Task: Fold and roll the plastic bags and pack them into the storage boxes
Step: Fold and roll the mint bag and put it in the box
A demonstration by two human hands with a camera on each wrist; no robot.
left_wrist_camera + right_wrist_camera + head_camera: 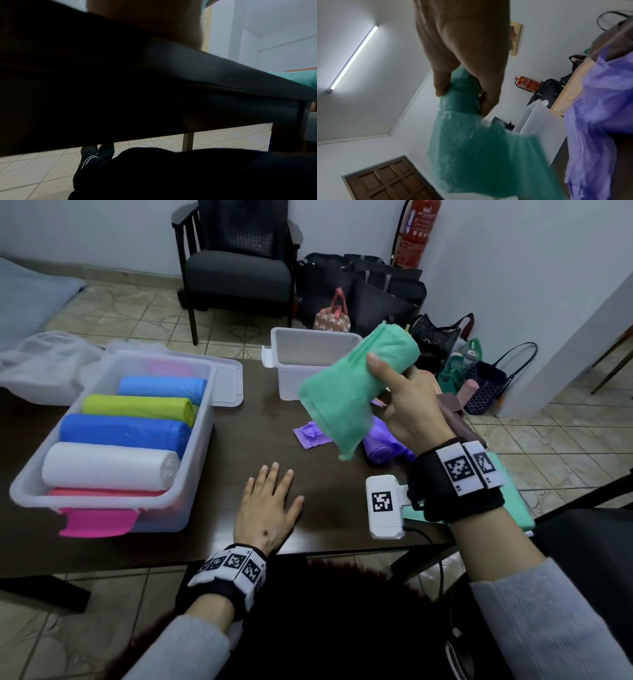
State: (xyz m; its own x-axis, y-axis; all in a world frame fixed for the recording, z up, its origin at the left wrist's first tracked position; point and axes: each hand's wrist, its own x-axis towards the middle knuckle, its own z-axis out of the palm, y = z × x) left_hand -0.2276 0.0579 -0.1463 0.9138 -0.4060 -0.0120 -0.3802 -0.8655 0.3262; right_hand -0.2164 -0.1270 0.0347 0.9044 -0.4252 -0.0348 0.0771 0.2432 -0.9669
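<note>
Right hand: the right hand (407,409) is up over the desk (260,419), fingers wrapped round the green bag roll (356,385), loose tail dangling.
Left hand: the left hand (269,508) lies flat on the desk, fingers spread, holding nothing.
Feel: looks feather-light, soft, slick film, likely to unroll.
Best hold: mid-roll, pinning the flap.
Boxes: full box (113,436) left, empty box (308,361) just behind the roll.

Behind the dark table (260,412) we see a black armchair (236,265), a red fire extinguisher (416,232) on the wall and assorted bags (376,292) heaped on the tiled floor (144,309).
</note>
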